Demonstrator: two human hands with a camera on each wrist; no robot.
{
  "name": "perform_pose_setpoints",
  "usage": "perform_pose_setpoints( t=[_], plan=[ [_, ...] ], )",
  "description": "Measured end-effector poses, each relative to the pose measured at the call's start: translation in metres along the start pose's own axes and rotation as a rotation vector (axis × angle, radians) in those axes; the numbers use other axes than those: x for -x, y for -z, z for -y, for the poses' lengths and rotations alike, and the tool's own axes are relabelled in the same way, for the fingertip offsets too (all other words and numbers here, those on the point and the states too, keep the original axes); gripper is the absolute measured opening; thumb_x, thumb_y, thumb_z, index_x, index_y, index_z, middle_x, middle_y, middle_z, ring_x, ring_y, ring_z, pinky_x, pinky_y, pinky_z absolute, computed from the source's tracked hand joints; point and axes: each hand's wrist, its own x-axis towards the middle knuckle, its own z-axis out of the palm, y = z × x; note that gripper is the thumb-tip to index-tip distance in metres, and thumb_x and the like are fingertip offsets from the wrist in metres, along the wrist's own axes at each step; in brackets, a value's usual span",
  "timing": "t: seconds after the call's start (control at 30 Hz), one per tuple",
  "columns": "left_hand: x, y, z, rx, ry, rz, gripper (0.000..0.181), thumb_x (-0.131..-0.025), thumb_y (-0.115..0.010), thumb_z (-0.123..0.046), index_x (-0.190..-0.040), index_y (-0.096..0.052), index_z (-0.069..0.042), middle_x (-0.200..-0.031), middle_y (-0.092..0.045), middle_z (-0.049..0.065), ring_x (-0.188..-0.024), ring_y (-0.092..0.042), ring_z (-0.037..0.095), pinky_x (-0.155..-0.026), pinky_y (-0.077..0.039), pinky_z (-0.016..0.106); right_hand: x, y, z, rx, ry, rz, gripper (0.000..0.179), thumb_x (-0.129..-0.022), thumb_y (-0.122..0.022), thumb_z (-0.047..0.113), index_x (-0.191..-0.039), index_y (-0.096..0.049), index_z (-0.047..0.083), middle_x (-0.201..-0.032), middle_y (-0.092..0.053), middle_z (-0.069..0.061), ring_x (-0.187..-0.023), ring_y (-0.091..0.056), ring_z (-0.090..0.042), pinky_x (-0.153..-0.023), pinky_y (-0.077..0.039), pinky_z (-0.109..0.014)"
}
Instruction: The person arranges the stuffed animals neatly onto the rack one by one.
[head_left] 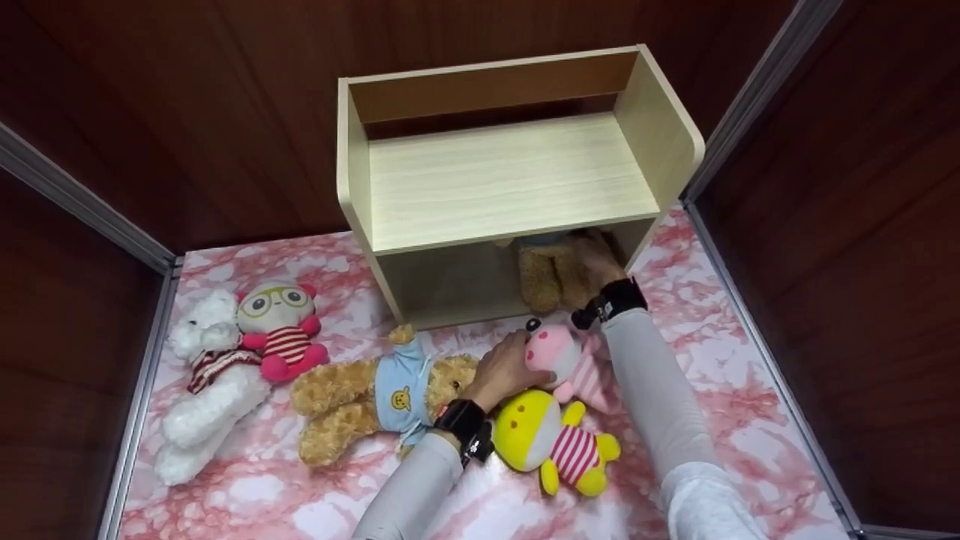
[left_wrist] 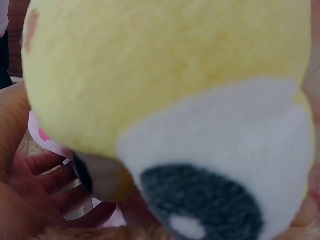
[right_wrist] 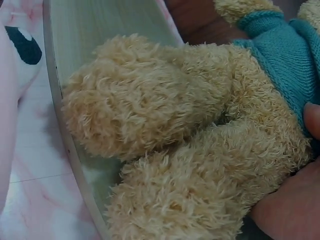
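In the lower compartment of the shelf unit, at its right end, sits a curly brown teddy bear in a blue-green knit sweater. My right hand grips its side, thumb against the sweater; its head is hidden under the upper board. My left hand holds a pink plush toy by the head, fingers and thumb around it, on the floor just before the shelf. A yellow plush toy with a striped body lies right beside that hand and fills most of the left wrist view.
A second teddy bear in a light blue top lies left of my left hand. Farther left are a pink panda-like doll with glasses and a white plush toy. Dark wood panels enclose the pink marbled floor.
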Motion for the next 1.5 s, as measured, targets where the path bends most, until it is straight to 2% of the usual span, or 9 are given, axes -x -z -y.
perform_pose_setpoints(
  t=[0.13,0.37,0.47,0.73,1.03,1.23,1.37,1.43,1.5],
  plan=[
    [0.001,-0.001,0.001,0.010,-0.003,0.001,0.083,-0.080,-0.086,-0.049,-0.143,-0.052,-0.007,-0.131,-0.062,0.011,-0.108,-0.063,0.024,-0.094,-0.055,0.039,0.000,0.001,-0.005,-0.063,-0.019,0.016,0.020,-0.097,-0.070,0.017,-0.115,-0.060,0.013,-0.120,-0.057,-0.001,-0.124,-0.048,-0.021,-0.115,-0.035,-0.031],
    [0.001,-0.003,0.001,0.011,-0.016,0.000,0.082,-0.083,-0.084,-0.050,-0.145,-0.050,-0.007,-0.132,-0.061,0.012,-0.109,-0.063,0.025,-0.092,-0.056,0.040,-0.001,0.004,-0.011,-0.046,-0.067,0.032,0.060,-0.098,-0.068,0.015,-0.154,-0.046,0.011,-0.154,-0.046,-0.008,-0.145,-0.035,-0.026,-0.125,-0.021,-0.041],
    [-0.001,-0.003,0.000,0.014,-0.019,0.001,0.082,-0.083,-0.083,-0.050,-0.144,-0.050,-0.006,-0.131,-0.062,0.012,-0.108,-0.063,0.025,-0.090,-0.056,0.039,-0.003,0.007,-0.014,-0.055,-0.108,0.051,0.069,-0.097,-0.068,0.015,-0.159,-0.039,0.013,-0.162,-0.038,-0.006,-0.150,-0.028,-0.025,-0.126,-0.015,-0.043],
    [0.000,-0.006,-0.001,0.011,-0.031,0.014,0.082,-0.084,-0.083,-0.050,-0.144,-0.050,-0.005,-0.130,-0.062,0.012,-0.108,-0.063,0.026,-0.092,-0.055,0.041,-0.004,0.012,-0.025,0.061,-0.112,0.041,0.057,-0.101,-0.060,0.016,-0.155,-0.044,0.009,-0.160,-0.041,-0.008,-0.145,-0.035,-0.026,-0.124,-0.023,-0.040],
    [-0.001,-0.002,-0.006,0.016,-0.051,-0.013,0.077,-0.084,-0.084,-0.046,-0.140,-0.054,-0.002,-0.124,-0.063,0.013,-0.105,-0.062,0.026,-0.092,-0.055,0.040,0.008,0.013,-0.020,0.305,0.108,-0.007,0.047,-0.106,-0.052,0.021,-0.143,-0.052,-0.008,-0.147,-0.052,-0.023,-0.131,-0.049,-0.031,-0.116,-0.038,-0.038],
    [0.004,-0.004,-0.009,-0.034,-0.100,-0.042,0.083,-0.083,-0.085,-0.046,-0.143,-0.052,0.003,-0.130,-0.061,0.018,-0.116,-0.059,0.031,-0.102,-0.051,0.043,0.028,0.017,-0.017,0.236,0.145,0.025,0.042,-0.106,-0.054,0.017,-0.138,-0.055,-0.009,-0.141,-0.053,-0.024,-0.129,-0.049,-0.030,-0.112,-0.039,-0.035],
    [0.005,-0.004,-0.010,-0.043,-0.108,-0.047,0.095,-0.083,-0.084,-0.048,-0.150,-0.043,0.005,-0.141,-0.055,0.023,-0.128,-0.054,0.034,-0.109,-0.046,0.046,0.042,0.018,-0.012,0.212,0.180,0.026,0.041,-0.105,-0.056,0.014,-0.139,-0.055,-0.009,-0.130,-0.058,-0.017,-0.116,-0.052,-0.020,-0.100,-0.043,-0.024],
    [0.005,-0.003,-0.011,-0.047,-0.111,-0.048,0.100,-0.082,-0.084,-0.050,-0.153,-0.040,0.006,-0.145,-0.052,0.024,-0.132,-0.051,0.035,-0.112,-0.044,0.046,0.047,0.021,-0.009,0.228,0.184,0.038,0.036,-0.105,-0.055,0.014,-0.132,-0.058,-0.009,-0.101,-0.063,-0.012,-0.089,-0.060,-0.014,-0.077,-0.048,-0.022],
    [0.005,-0.001,-0.013,-0.045,-0.117,-0.052,0.101,-0.082,-0.084,-0.050,-0.153,-0.039,0.007,-0.146,-0.050,0.024,-0.133,-0.051,0.035,-0.112,-0.044,0.046,0.053,0.024,-0.007,0.251,0.184,0.046,0.030,-0.105,-0.054,0.014,-0.122,-0.060,-0.009,-0.075,-0.054,0.000,-0.061,-0.052,-0.007,-0.054,-0.041,-0.022]
  ],
)
